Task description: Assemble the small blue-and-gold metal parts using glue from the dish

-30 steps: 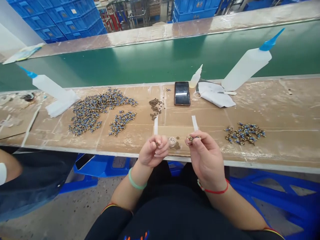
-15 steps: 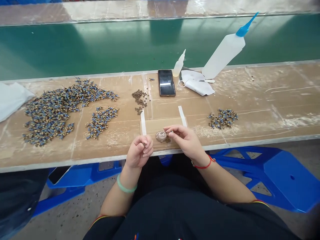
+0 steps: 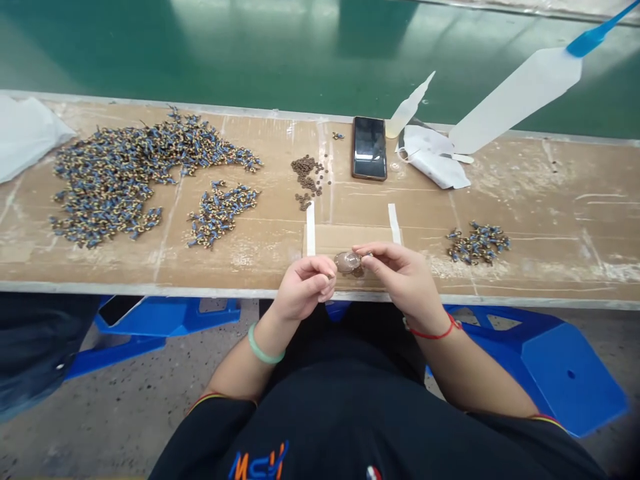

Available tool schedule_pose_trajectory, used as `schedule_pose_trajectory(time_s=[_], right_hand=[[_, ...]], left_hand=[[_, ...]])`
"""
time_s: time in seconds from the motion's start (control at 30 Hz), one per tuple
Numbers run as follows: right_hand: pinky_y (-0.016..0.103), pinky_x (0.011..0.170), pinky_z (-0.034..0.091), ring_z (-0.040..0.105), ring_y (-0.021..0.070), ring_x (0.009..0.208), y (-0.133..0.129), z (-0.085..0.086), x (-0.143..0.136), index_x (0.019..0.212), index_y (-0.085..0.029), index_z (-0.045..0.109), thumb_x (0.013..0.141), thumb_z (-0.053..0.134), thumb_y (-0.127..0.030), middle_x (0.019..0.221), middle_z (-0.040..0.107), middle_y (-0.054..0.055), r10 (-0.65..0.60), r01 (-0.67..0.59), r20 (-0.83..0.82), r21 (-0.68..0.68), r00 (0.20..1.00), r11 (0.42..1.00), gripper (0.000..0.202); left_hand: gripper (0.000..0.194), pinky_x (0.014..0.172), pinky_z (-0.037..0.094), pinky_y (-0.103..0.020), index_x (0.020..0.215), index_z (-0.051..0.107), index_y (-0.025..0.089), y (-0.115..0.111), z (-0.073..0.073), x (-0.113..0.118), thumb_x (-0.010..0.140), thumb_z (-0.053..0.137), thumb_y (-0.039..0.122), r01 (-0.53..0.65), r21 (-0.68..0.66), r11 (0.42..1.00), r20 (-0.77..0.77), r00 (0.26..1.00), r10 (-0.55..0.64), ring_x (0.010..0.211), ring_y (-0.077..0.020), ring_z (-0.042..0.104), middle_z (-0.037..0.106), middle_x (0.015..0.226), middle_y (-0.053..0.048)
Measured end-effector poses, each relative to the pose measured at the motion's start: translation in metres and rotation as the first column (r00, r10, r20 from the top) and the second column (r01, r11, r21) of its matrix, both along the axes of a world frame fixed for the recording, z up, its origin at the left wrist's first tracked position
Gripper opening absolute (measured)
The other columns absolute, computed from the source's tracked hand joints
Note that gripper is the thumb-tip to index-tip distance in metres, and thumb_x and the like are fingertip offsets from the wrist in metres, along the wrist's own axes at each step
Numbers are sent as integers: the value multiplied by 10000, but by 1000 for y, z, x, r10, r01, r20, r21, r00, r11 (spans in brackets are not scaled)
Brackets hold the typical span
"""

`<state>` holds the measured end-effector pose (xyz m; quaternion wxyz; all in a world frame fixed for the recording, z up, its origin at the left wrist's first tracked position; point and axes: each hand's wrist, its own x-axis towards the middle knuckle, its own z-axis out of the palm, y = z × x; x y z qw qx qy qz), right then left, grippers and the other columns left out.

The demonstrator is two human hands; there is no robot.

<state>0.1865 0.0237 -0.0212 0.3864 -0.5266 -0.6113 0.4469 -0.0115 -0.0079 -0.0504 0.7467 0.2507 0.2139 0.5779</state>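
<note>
A small oval, shiny brownish dish (image 3: 347, 262) lies between my hands near the table's front edge. My left hand (image 3: 306, 288), a green bangle on its wrist, is at the dish's left side with thumb and fingers pinched together; whatever it holds is too small to make out. On the right side, my right hand (image 3: 400, 273), with a red string at the wrist, pinches a tiny dark piece by the dish's rim. A few small brown discs (image 3: 358, 272) show beside the dish, partly covered by the fingers. Behind the dish are two white tape strips (image 3: 311, 229).
Large (image 3: 115, 173) and smaller (image 3: 220, 212) piles of blue-and-gold pieces lie left; another pile (image 3: 479, 243) lies right. Brown discs (image 3: 306, 172), a phone (image 3: 369, 148), a small bottle (image 3: 407, 110), a white mask (image 3: 435, 155) and a large bottle (image 3: 515, 100) stand behind. Blue stools (image 3: 565, 373) flank me.
My left hand has moved in toward the dish, its fingers now at the left edge. The right hand keeps its pinch at the other side. The camera view has shifted.
</note>
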Motion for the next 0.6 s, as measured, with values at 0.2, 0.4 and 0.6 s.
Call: schedule_pose_trajectory(time_s=[0.2, 0.4, 0.6], right_hand=[[428, 855, 682, 821, 285, 990, 0, 5, 0, 919, -239, 851, 889, 795, -367, 1040, 861, 92, -2, -2, 54, 63, 999, 998, 143], [419, 827, 688, 824, 278, 950, 0, 9, 1, 925, -235, 847, 885, 797, -357, 1030, 862, 92, 8, -16, 95, 81, 995, 997, 138], [393, 778, 683, 824, 262, 897, 0, 12, -1, 912, -237, 844, 886, 776, -323, 1001, 863, 81, 8, -19, 99, 106, 995, 994, 112]], left_hand=[[419, 431, 378, -186, 758, 676, 159, 1, 1, 4, 705, 986, 435, 1, -15, 1000, 15, 1000, -1, 479, -30, 428, 564, 710, 34], [456, 433, 378, -194, 743, 661, 159, 1, 2, 6, 680, 994, 464, 4, -28, 1000, 22, 1000, -3, 472, -30, 423, 561, 700, 39], [431, 449, 377, -198, 760, 673, 160, 1, 1, 7, 704, 988, 447, 7, -20, 1000, 44, 999, -7, 484, -28, 414, 570, 708, 35]])
